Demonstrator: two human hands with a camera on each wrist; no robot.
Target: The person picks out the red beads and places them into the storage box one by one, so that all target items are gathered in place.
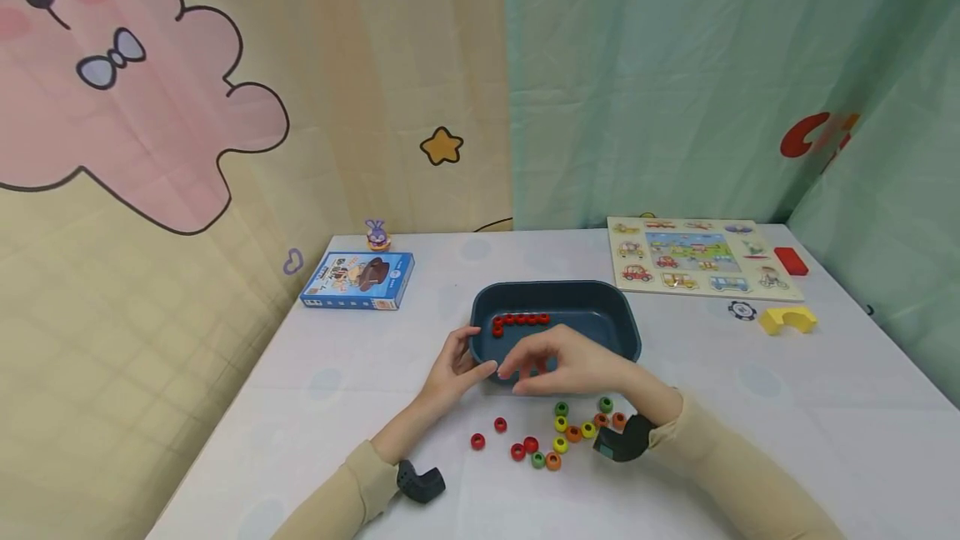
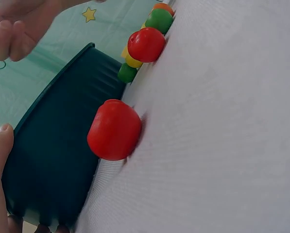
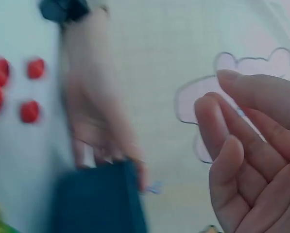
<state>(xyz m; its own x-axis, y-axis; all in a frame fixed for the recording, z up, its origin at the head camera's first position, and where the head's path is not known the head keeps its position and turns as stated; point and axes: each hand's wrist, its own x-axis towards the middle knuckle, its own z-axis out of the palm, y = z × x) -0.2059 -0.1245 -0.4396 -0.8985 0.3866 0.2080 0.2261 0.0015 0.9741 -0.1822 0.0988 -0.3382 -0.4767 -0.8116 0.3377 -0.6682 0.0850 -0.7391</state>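
A dark blue rectangular tray (image 1: 600, 325) sits on the table with several red beads (image 1: 521, 319) lined up inside in a bent row. At its near left corner, my left hand (image 1: 450, 369) grips the wall, thumb on the front and fingers round the side. My right hand (image 1: 573, 361) hovers over the tray's near part, fingers loosely bent, and the right wrist view shows nothing between them. In front of the tray lie loose red beads (image 1: 477, 442), with yellow beads (image 1: 560, 445), green beads (image 1: 562, 408) and orange beads (image 1: 553, 461) scattered to their right.
Back left stand a blue picture box (image 1: 358, 280) and a small purple figurine (image 1: 377, 233). A wooden vehicle puzzle board (image 1: 705, 257) lies back right, near a red block (image 1: 791, 262), a round chip (image 1: 742, 311) and a yellow arch block (image 1: 787, 321). Printed curtains (image 1: 645, 107) hang behind the table.
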